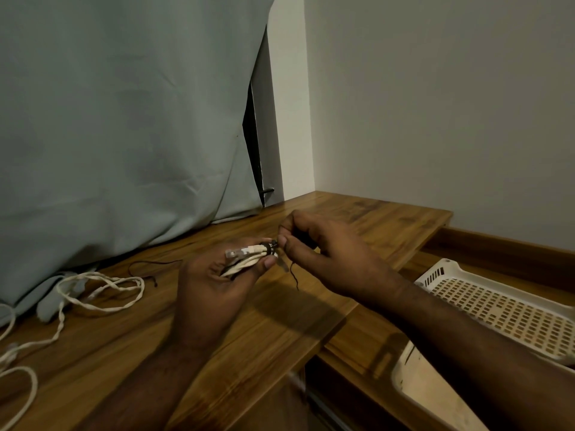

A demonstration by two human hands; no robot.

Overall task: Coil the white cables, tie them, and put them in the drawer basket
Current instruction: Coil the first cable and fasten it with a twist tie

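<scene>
White cable bundle (245, 259), coiled into a short hank, sits in the left hand (214, 281), whose fingers and thumb curl round it above the middle of the wooden tabletop (280, 325). A clear plug (234, 252) sticks out of the bundle's left end, past the fingers. A dark tie (273, 246) is wound round the right end of the hank. The right hand (323, 253) meets it there, thumb and forefinger pinching the tie close against the bundle; a loose end of the tie (294, 275) hangs down below the fingers, clear of the wood.

Left of the hands, a second dark tie (146, 265) lies slack on the tabletop. Nearer and further left, loose white cables (102, 293) sprawl uncoiled, some twisted in pairs, running off the near left edge. Behind them a grey-green cloth (124, 119) hangs down and rests on the far left part of the tabletop.

To the right, beyond the tabletop's edge and lower, a white perforated drawer basket (497, 306) lies partly behind the right forearm. A pale tub (435, 387) shows beneath that forearm, at the near right. Plain walls (435, 104) meet in the far corner.
</scene>
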